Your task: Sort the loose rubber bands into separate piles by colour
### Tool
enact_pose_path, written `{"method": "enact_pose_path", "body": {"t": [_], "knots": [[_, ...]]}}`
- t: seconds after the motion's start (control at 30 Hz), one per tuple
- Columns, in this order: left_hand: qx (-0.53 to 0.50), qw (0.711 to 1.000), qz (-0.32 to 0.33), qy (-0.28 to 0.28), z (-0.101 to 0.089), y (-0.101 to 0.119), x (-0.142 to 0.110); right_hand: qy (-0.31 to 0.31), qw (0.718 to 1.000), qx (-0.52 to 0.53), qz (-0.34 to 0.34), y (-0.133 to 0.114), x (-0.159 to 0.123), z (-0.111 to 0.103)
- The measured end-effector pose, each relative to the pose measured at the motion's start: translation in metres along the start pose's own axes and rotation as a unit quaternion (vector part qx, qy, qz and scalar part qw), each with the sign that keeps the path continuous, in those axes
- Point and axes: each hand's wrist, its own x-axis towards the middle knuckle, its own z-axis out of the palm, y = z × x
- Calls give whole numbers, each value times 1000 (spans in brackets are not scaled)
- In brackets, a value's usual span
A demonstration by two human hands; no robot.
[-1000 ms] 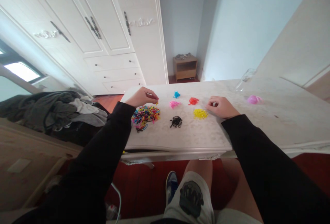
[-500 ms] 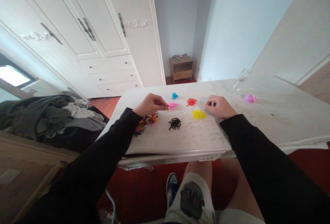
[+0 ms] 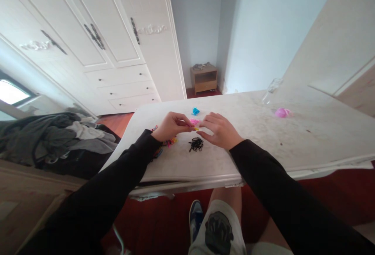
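Note:
My left hand [image 3: 173, 126] is closed in a pinch on a small yellow rubber band [image 3: 196, 128] above the white table. From the right, my right hand [image 3: 220, 130] reaches to the same band, thumb and fingers parted around its end; whether they touch it I cannot tell. Just behind the fingertips lies a pink pile of rubber bands [image 3: 194, 122], with a blue pile [image 3: 195, 111] farther back. A black pile [image 3: 196, 144] sits nearer to me. Under my left hand a mixed-colour heap [image 3: 171, 142] is partly covered. My right hand hides the red and yellow piles.
On the right of the white table [image 3: 293, 141] are a pink bundle [image 3: 282, 113] and a clear glass [image 3: 271, 91] on its side or tilted. Clothes [image 3: 58, 137] are heaped to the left. A white wardrobe [image 3: 117, 51] and a small wooden cabinet [image 3: 204, 79] stand beyond.
My right hand has moved left from beside the yellow pile to meet my left hand, and its fingers have parted. The left hand keeps its pinch on the yellow rubber band.

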Motion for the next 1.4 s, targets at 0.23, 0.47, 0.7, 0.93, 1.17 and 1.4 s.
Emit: {"method": "enact_pose_path", "body": {"t": [0.23, 0.47, 0.7, 0.93, 1.17, 1.4], "knots": [[-5, 1000, 15, -8, 6, 2, -1, -5, 1000, 27, 4, 0, 0, -3], [12, 999, 37, -2, 8, 8, -4, -13, 999, 30, 5, -2, 0, -4], [22, 997, 60, 40, 4, 9, -2, 37, 998, -16, 39, 2, -2, -8], [-12, 995, 60, 75, -1, 4, 2, 103, 984, -81, 119, 7, -7, -12], [31, 999, 39, 22, 3, 1, -2, 48, 995, -33, 85, 15, -11, -14], [27, 999, 16, 7, 2, -4, -1, 40, 990, 49, 126, 50, -34, -47]]}}
